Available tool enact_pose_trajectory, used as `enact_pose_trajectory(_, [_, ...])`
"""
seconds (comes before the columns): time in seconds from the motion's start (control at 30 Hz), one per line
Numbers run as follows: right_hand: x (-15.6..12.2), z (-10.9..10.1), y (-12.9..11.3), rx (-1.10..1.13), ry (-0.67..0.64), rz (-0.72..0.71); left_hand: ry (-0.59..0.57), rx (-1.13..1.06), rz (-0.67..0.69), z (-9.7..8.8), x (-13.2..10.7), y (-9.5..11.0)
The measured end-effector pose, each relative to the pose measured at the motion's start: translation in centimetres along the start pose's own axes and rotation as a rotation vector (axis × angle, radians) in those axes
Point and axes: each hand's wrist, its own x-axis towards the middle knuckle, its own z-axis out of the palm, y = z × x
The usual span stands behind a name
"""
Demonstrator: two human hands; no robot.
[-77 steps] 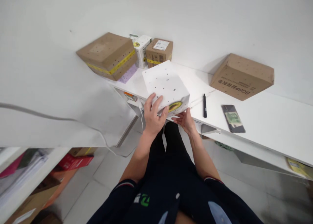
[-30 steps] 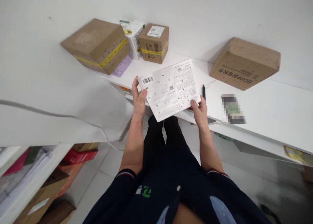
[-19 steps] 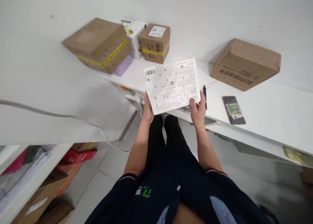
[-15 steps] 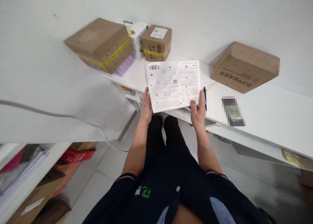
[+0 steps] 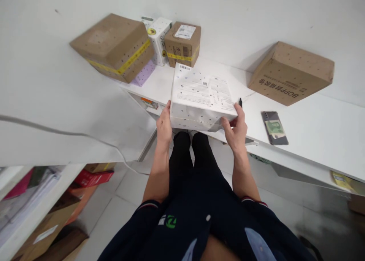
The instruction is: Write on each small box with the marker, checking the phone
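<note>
I hold a flat white box (image 5: 201, 97) between both hands at the front edge of the white table (image 5: 313, 128). Its printed face with a barcode and small text points up, and its dotted side wall faces me. My left hand (image 5: 164, 125) grips the box's left near corner. At the right near corner my right hand (image 5: 236, 130) clasps it, fingers curled round the edge. A black pen (image 5: 240, 101) lies just beyond my right hand, partly hidden by the box.
A phone (image 5: 274, 127) lies on the table to the right. A big taped brown carton (image 5: 114, 46), a white carton (image 5: 158, 35) and a small brown carton (image 5: 183, 42) stand at the back left; a flat brown carton (image 5: 291, 76) leans at the right. Shelves with boxes (image 5: 42, 211) are low left.
The box was turned over from its plain dotted face to its printed face, held up tilted toward me, and has now been laid back flatter so its side wall shows. Both hands kept hold.
</note>
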Motion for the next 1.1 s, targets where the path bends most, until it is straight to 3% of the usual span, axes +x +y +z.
enact_pose_trajectory(0.1, [-0.4, 0.5, 0.9, 0.045, -0.004, 0.039, 0.044, -0.019, -0.012, -0.3, -0.2, 1.7])
enact_pose_trajectory(0.3, [-1.7, 2.8, 2.5, 0.316, -0.135, 0.200, 0.144, 0.222, 0.259, -0.4, -1.1, 6.1])
enact_pose_trajectory(0.43, [-3.1, 4.9, 3.0, 0.430, -0.276, 0.341, 0.187, 0.377, 0.403, 0.3, -1.2, 7.5])
enact_pose_trajectory(0.63, [-4.6, 7.2, 4.4, 0.461, -0.369, 0.414, 0.150, 0.432, 0.458, 0.9, -1.0, 7.7])
enact_pose_trajectory(0.77, [-4.6, 6.8, 4.5, 0.327, -0.367, 0.363, 0.116, 0.419, 0.425, 0.5, -1.2, 6.9])
enact_pose_trajectory(0.87, [-4.2, 6.2, 3.9, 0.232, -0.337, 0.329, 0.030, 0.352, 0.390, 0.4, -1.6, 6.1])
enact_pose_trajectory(0.97, [-3.9, 6.0, 3.3, 0.221, -0.307, 0.333, -0.043, 0.304, 0.351, 0.6, -2.0, 5.6])
enact_pose_trajectory(1.1, [-3.7, 6.2, 3.3, 0.248, -0.292, 0.335, -0.054, 0.359, 0.338, 1.3, -2.2, 5.7])
